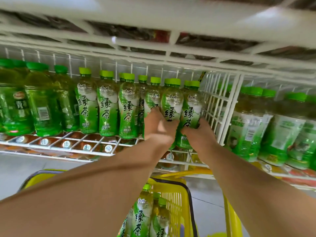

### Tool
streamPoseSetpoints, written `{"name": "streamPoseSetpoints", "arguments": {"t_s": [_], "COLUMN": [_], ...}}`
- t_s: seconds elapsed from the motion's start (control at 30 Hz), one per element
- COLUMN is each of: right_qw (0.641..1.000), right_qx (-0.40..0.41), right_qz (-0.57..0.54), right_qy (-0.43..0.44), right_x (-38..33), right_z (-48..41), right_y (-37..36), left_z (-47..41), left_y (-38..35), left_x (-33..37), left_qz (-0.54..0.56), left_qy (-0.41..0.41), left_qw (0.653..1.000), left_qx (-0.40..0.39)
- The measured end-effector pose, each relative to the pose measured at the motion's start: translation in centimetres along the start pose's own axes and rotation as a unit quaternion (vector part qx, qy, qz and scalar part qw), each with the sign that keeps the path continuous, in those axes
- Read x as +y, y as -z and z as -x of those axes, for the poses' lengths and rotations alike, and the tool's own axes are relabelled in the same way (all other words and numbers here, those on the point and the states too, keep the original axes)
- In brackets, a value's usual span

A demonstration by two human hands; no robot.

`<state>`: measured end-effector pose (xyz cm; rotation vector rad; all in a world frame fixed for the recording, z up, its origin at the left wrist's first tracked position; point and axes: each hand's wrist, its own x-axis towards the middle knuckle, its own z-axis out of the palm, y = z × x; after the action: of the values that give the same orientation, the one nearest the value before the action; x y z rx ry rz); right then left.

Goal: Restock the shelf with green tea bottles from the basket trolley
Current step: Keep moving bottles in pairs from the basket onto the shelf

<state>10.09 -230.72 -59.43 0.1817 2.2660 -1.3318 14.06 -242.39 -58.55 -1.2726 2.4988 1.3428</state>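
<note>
Head view, looking up into a white wire shelf (56, 147).

- Step in hand: placing. Both arms reach up to the right end of the shelf bay, just beside the wire divider (229, 106).
- Left hand (159, 127): fingers curled round the lower half of a green tea bottle (171, 101), which stands upright, cap up.
- Right hand (199, 132): wrapped round a second bottle (191, 103), touching the first and nearest the divider.
- Both held bottles sit at the front edge of the shelf, their bases lower in frame than those of the shelved row (106, 106). Whether they rest on the wire yet I cannot tell; the hands cover that part.
- Left end of the shelf: darker green bottles (42, 103) of another kind. Beyond the divider: more bottles (248, 127), blurred.
- Yellow basket trolley (172, 194) stands directly below the arms. Several tea bottles (143, 212) remain in it, so the job looks partway done.

Next move, as I judge it: seat both bases flat on the wire and slide them back against the row. Keep the right bottle from snagging the divider, then let go and reach down to the basket for more. Risk: wire gaps could tip a base set down unevenly.
</note>
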Motion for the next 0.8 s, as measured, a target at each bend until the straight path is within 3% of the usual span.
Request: {"name": "streamPoseSetpoints", "arguments": {"t_s": [0.17,0.4,0.6,0.8], "right_qw": [1.0,0.996,0.992,0.981], "right_qx": [-0.009,0.006,0.037,0.051], "right_qz": [0.028,0.087,0.123,0.183], "right_qy": [0.005,-0.019,0.003,-0.031], "right_x": [0.3,1.1,1.1,0.7], "right_z": [-0.7,-1.0,-0.8,-0.6], "right_y": [-0.4,0.0,-0.7,-0.9], "left_z": [0.9,1.0,1.5,1.2], "left_y": [-0.3,0.8,0.4,-0.1], "left_x": [0.1,-0.1,-0.6,0.3], "left_qz": [-0.045,-0.045,-0.056,-0.063], "left_qy": [-0.055,-0.072,-0.074,-0.054], "left_qw": [0.997,0.995,0.996,0.996], "left_qx": [0.005,-0.059,0.005,-0.016]}}
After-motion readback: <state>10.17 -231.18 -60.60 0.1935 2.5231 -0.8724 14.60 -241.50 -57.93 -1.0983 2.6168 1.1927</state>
